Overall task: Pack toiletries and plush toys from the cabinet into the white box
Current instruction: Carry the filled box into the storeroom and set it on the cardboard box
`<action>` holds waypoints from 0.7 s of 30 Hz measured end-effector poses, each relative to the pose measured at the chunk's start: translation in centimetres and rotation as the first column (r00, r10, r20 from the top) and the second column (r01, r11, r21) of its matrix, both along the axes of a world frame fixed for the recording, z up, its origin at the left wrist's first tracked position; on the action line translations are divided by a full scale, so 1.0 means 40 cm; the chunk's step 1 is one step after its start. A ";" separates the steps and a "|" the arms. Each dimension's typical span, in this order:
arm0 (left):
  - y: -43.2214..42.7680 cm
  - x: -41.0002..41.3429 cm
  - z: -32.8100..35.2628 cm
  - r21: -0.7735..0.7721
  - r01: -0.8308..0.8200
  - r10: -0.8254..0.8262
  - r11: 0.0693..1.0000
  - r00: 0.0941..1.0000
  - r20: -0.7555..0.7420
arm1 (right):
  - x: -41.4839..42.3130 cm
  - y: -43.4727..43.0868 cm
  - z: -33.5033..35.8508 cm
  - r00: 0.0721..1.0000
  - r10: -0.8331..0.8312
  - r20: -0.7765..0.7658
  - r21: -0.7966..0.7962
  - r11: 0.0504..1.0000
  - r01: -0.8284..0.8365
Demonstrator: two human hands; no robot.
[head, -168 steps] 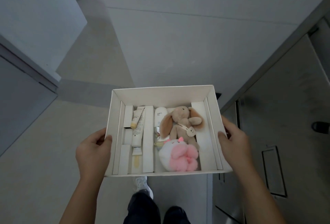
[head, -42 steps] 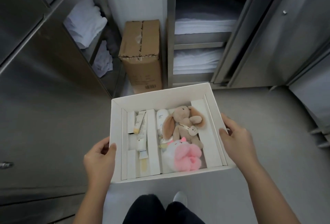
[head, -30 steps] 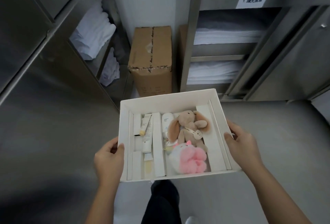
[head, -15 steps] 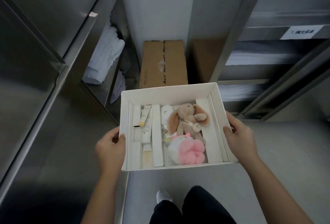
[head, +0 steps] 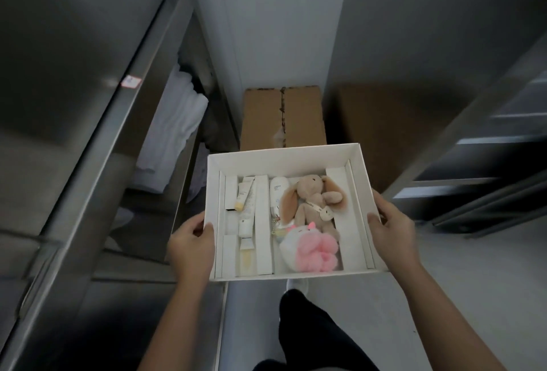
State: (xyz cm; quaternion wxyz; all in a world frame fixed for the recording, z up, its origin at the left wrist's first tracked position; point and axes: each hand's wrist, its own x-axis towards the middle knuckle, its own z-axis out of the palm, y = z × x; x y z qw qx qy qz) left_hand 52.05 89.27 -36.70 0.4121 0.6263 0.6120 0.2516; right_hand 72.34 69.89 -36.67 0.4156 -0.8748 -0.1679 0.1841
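Observation:
I carry the open white box level in front of me. My left hand grips its left wall and my right hand grips its right wall. Inside, white dividers split it into strips. Cream tubes lie in the left strip. A white bottle lies beside a beige plush bunny on the right. A pink and white plush toy rests at the near end, under the bunny's feet.
A steel cabinet stands at my left, with folded white linen on a shelf. A brown cardboard carton sits on the floor ahead. More steel shelving is at the right. My dark trouser leg shows below.
I have walked closer to the cardboard carton and the left cabinet, and the view has swung down and left. Both hands keep the same grip on the box; its contents have not shifted.

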 end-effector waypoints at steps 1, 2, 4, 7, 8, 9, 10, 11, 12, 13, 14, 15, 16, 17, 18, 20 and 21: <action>0.028 0.025 -0.004 -0.008 -0.012 0.012 1.000 1.000 -0.007 | 0.021 0.027 -0.007 1.000 -0.008 -0.009 0.006 1.000 0.008; 0.054 0.049 -0.008 -0.012 -0.018 0.018 1.000 1.000 -0.005 | 0.042 0.052 -0.014 1.000 -0.016 -0.023 0.017 1.000 0.017; 0.106 0.097 -0.020 -0.020 -0.023 0.023 1.000 1.000 0.016 | 0.084 0.105 -0.028 0.998 -0.027 -0.058 0.035 0.999 0.029; 0.178 0.160 -0.047 -0.022 -0.017 0.018 1.000 1.000 0.019 | 0.142 0.180 -0.050 0.996 -0.049 -0.077 0.037 0.998 0.052; 0.201 0.178 -0.058 -0.020 -0.014 0.014 1.000 1.000 0.017 | 0.159 0.202 -0.060 0.996 -0.053 -0.078 0.028 0.998 0.055; 0.225 0.196 -0.070 -0.020 -0.011 0.011 1.000 1.000 0.012 | 0.176 0.224 -0.070 0.994 -0.059 -0.087 0.020 0.998 0.061; 0.250 0.215 -0.083 -0.023 -0.007 0.007 1.000 1.000 0.007 | 0.193 0.245 -0.082 0.993 -0.064 -0.099 0.012 0.998 0.065; 0.273 0.234 -0.097 -0.028 0.001 -0.001 1.000 1.000 0.004 | 0.210 0.265 -0.097 0.992 -0.067 -0.111 0.008 0.998 0.069; 0.298 0.254 -0.115 -0.034 0.012 -0.011 0.999 1.000 0.003 | 0.227 0.284 -0.115 0.990 -0.071 -0.122 0.009 0.997 0.072; 0.322 0.272 -0.135 -0.040 0.023 -0.023 0.999 1.000 -0.001 | 0.244 0.302 -0.135 0.988 -0.077 -0.132 0.012 0.997 0.079; 0.344 0.288 -0.157 -0.046 0.029 -0.030 0.999 1.000 -0.007 | 0.259 0.321 -0.153 0.987 -0.085 -0.137 0.013 0.996 0.087; 0.365 0.304 -0.178 -0.054 0.034 -0.034 0.998 0.999 -0.013 | 0.274 0.340 -0.171 0.986 -0.092 -0.136 0.009 0.996 0.094; 0.385 0.320 -0.198 -0.064 0.039 -0.040 0.997 0.999 -0.017 | 0.289 0.358 -0.190 0.986 -0.097 -0.132 -0.002 0.995 0.098; 0.405 0.337 -0.219 -0.070 0.048 -0.050 0.996 0.999 -0.021 | 0.305 0.375 -0.209 0.987 -0.100 -0.124 -0.012 0.995 0.099; 0.423 0.353 -0.239 -0.071 0.059 -0.061 0.996 0.998 -0.031 | 0.322 0.392 -0.228 0.989 -0.096 -0.115 -0.022 0.995 0.094; 0.453 0.386 -0.274 -0.066 0.073 -0.077 0.995 0.995 -0.065 | 0.356 0.423 -0.265 0.991 -0.086 -0.102 -0.048 0.996 0.081; 0.466 0.402 -0.289 -0.066 0.075 -0.080 0.995 0.994 -0.079 | 0.372 0.436 -0.282 0.992 -0.083 -0.098 -0.059 0.995 0.077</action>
